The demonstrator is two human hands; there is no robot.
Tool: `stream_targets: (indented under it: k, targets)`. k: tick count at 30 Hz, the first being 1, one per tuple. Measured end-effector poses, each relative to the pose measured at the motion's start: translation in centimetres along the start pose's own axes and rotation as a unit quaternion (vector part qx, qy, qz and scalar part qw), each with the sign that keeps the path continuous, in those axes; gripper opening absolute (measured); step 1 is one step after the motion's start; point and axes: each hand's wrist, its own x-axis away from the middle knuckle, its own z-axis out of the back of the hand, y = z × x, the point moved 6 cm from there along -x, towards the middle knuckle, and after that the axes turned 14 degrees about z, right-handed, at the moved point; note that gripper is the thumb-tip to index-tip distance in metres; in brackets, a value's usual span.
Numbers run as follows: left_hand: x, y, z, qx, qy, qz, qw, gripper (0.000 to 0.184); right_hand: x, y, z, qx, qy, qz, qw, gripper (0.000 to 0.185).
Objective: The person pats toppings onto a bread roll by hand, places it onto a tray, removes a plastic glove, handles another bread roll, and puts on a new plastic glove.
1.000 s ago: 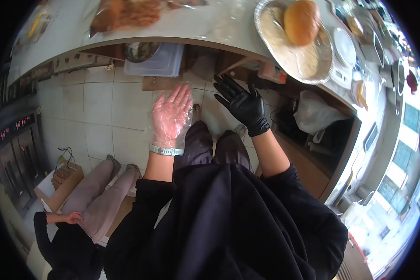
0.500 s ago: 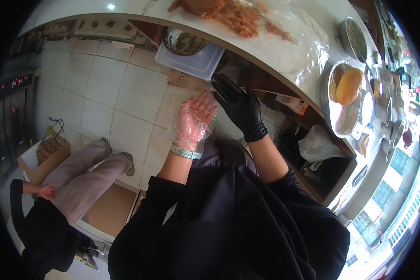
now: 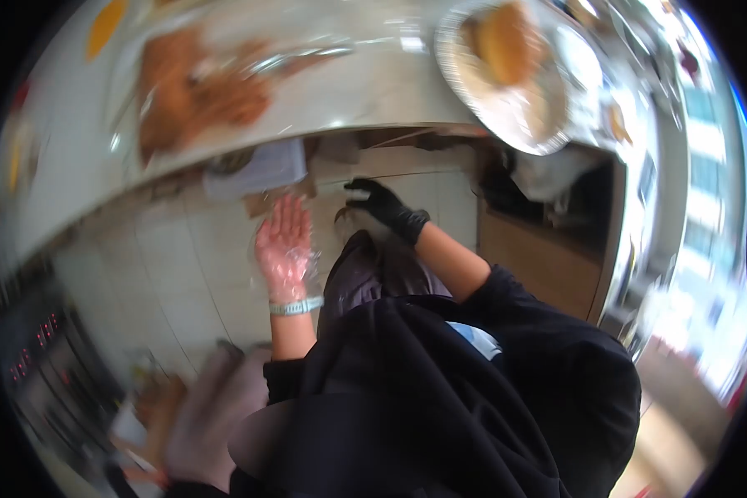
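Observation:
My left hand (image 3: 285,249) wears a clear plastic glove and a pale green watch band (image 3: 296,306). Its palm faces up with the fingers stretched out, holding nothing. To its right, my right hand (image 3: 383,207) is in a black glove, fingers curved but apart, and nothing shows in it. Both hands hover over the floor in front of the counter. Above them on the counter, orange-brown shredded food (image 3: 212,100) lies with clear plastic film around it. A round foil tray (image 3: 456,79) holds a golden bread-like piece (image 3: 506,46), blurred by motion.
Under the counter's edge is a translucent plastic bin (image 3: 261,172). A white plastic bag (image 3: 548,176) sits on the open shelf at right. Another person's legs (image 3: 216,407) are at lower left, near an oven-like unit with red displays (image 3: 46,332).
My view has swung right, so counter and tray appear further left. My hands have moved apart; the right hand's fingers have gone from outstretched to curved.

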Motion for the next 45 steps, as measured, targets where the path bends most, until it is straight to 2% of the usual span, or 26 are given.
stream_targets:
  k: [1,3,5,6,7,8,9,10,12,14,15,17,18,24,27,30,35,39,41,43,45]
  targets:
    - [-0.3,-1.5,-0.3,-0.004,-0.019,0.027,0.999,0.050,2.8,1.6,1.9,0.131,-0.054,-0.117,0.983,0.033]
    - [-1.2,-3.6,-1.2,-0.017,-0.046,0.099,0.994,0.049,8.6,8.6,4.3,0.207,-0.156,-0.014,0.966,0.030]
    - [-1.7,-5.1,-3.0,-0.031,-0.061,0.169,0.983,0.047,15.2,14.2,7.6,0.376,-0.236,-0.098,0.891,0.029]
    - [-1.8,-6.4,-4.2,-0.046,-0.043,0.193,0.979,0.046,21.2,20.2,12.7,0.187,-0.057,-0.250,0.948,0.029]
    - [-1.8,-8.1,-5.4,-0.061,-0.026,0.213,0.975,0.046,26.3,24.6,16.2,-0.025,0.120,-0.371,0.920,0.029]
    - [-2.0,-10.2,-6.4,-0.073,-0.001,0.227,0.971,0.045,26.6,16.2,20.1,-0.003,0.210,-0.379,0.901,0.031]
    - [-2.0,-11.4,-7.0,-0.093,-0.005,0.242,0.966,0.044,28.8,15.2,23.7,-0.083,0.360,-0.321,0.872,0.030]
    - [-2.0,-12.8,-7.6,-0.113,-0.008,0.254,0.961,0.044,30.1,13.8,27.9,-0.041,0.449,-0.309,0.837,0.030]
    - [-2.5,-16.1,-8.7,-0.141,0.012,0.274,0.951,0.043,31.0,10.0,36.4,0.012,0.559,-0.246,0.792,0.033]
    - [-3.3,-19.8,-8.2,-0.149,0.050,0.291,0.944,0.042,30.0,6.0,43.7,0.078,0.613,-0.184,0.765,0.037]
    - [-5.2,-22.8,-6.4,-0.150,0.039,0.314,0.937,0.042,31.1,9.5,49.6,0.130,0.608,-0.169,0.765,0.039]
    - [-5.6,-26.4,-6.3,-0.163,0.018,0.332,0.929,0.041,30.4,11.3,55.5,0.232,0.581,-0.139,0.768,0.046]
    - [-5.8,-28.6,-6.2,-0.168,0.008,0.341,0.925,0.041,29.1,9.9,57.4,0.294,0.561,-0.122,0.764,0.050]
    - [-6.5,-38.0,-6.4,-0.156,0.050,0.369,0.915,0.039,22.4,5.5,59.3,0.372,0.486,-0.130,0.780,0.044]
    - [-6.7,-40.5,-6.7,-0.151,0.071,0.365,0.916,0.039,20.7,13.1,59.6,0.384,0.437,-0.107,0.806,0.053]
    - [-7.3,-41.7,-7.0,-0.160,0.077,0.339,0.924,0.038,20.3,13.0,58.1,0.357,0.511,-0.051,0.781,0.053]
    - [-7.7,-43.0,-7.8,-0.160,0.062,0.330,0.928,0.037,20.3,12.6,59.3,0.337,0.528,-0.039,0.779,0.042]
    - [-7.9,-44.3,-8.4,-0.189,0.049,0.336,0.921,0.038,23.6,7.9,56.7,0.232,0.610,-0.009,0.758,0.034]
    - [-8.1,-45.9,-9.9,-0.250,0.036,0.332,0.909,0.039,24.9,3.7,53.5,0.144,0.635,0.009,0.759,0.030]
    - [-8.2,-47.7,-11.4,-0.300,0.042,0.321,0.897,0.039,25.3,-0.5,48.8,0.057,0.629,0.018,0.775,0.026]
    - [-8.7,-49.6,-12.1,-0.328,0.038,0.308,0.892,0.039,24.8,-4.2,43.6,-0.010,0.572,0.014,0.820,0.023]
